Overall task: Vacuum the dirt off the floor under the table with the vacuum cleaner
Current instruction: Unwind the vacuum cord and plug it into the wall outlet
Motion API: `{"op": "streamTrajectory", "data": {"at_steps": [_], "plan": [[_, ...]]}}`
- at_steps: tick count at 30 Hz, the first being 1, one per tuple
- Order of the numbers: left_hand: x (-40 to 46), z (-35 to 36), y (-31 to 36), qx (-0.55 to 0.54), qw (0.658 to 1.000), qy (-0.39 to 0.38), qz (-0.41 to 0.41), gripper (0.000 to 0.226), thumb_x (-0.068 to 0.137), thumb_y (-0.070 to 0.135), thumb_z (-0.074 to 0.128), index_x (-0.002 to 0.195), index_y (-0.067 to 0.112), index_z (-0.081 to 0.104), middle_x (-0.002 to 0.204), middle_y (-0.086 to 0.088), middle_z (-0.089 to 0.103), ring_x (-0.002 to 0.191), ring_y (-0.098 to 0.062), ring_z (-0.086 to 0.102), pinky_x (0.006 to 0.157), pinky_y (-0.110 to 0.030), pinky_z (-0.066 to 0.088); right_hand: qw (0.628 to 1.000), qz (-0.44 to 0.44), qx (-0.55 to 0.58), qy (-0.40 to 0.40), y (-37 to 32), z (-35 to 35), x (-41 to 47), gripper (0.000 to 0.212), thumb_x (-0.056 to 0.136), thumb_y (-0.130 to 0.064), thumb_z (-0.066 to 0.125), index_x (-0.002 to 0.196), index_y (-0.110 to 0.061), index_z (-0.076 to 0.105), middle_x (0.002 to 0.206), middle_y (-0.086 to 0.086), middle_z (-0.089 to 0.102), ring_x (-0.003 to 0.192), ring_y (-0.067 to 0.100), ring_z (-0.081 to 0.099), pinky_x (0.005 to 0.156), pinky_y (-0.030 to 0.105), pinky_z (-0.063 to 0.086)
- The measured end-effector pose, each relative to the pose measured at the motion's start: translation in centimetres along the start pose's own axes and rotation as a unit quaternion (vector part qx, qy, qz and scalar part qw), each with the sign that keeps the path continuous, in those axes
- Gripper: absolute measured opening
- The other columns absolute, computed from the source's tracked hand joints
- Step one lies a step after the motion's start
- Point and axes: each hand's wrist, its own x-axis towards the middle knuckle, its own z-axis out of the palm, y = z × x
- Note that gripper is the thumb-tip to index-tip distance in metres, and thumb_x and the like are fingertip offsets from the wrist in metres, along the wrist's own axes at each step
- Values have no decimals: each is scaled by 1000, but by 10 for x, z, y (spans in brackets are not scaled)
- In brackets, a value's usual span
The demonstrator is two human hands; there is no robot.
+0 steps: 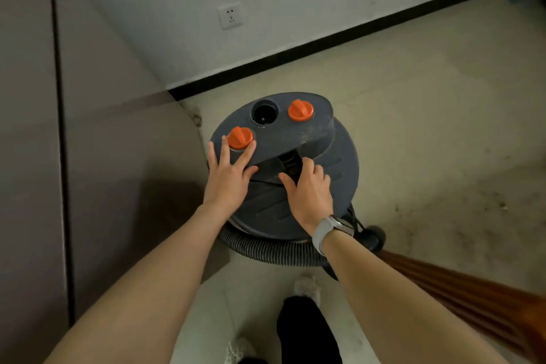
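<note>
The vacuum (pixel 295 168) stands upright on the floor (pixel 428 115), near the corner where the wall (pixel 295 9) meets a grey panel (pixel 103 127) on the left. It is a round dark canister seen from above, its axis vertical. Across its top runs a raised oblong block whose long axis goes from near left to far right. On that block sit two orange knobs, one at the near left (pixel 240 137) and one at the far right (pixel 300 110), with an open round port (pixel 264 112) between them toward the far side. A ribbed hose (pixel 266 248) curls round the near side of the canister at floor level.

The left hand (pixel 229 176) lies flat on the near-left end of the block, fingers straight and spread, two fingertips on either side of the near-left knob, touching or just beside it; it grips nothing. The right hand (pixel 310 189) rests on the lid just right of centre, fingers curled over a dark latch (pixel 291 164) under the edge of the block; whether they actually grip it cannot be told. A pale watch (pixel 326 232) is on the right wrist.

A socket (pixel 230 15) is on the wall. A reddish wooden piece (pixel 461 295) crosses the near right.
</note>
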Motion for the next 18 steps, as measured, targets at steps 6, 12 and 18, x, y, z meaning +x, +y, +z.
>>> {"op": "streamTrajectory", "data": {"at_steps": [6, 12, 18], "plan": [[71, -39, -14, -13, 999, -10, -37, 57, 100, 32, 39, 149, 40, 11, 159, -10, -11, 142, -38, -21, 116, -48, -2, 998, -33, 6, -44, -47, -7, 74, 57, 97, -40, 45, 143, -12, 26, 139, 12, 37, 127, 32, 33, 94, 38, 39], [134, -72, -40, -3, 999, 27, -42, 58, 100, 31, 41, 149, 37, 10, 159, -13, -9, 142, -39, -19, 116, -46, -4, 997, -50, -6, -58, -100, -5, 141, 57, 97, -39, 45, 143, -12, 26, 139, 13, 37, 126, 33, 34, 97, 38, 37], [195, -112, -65, -15, 998, 26, -63, 58, 99, 31, 42, 149, 38, 13, 159, -12, -9, 142, -38, -19, 116, -46, -1, 996, -57, -8, -68, -156, -1, 202, 55, 97, -39, 47, 141, -12, 30, 136, 12, 39, 123, 34, 35, 98, 38, 35]]}}
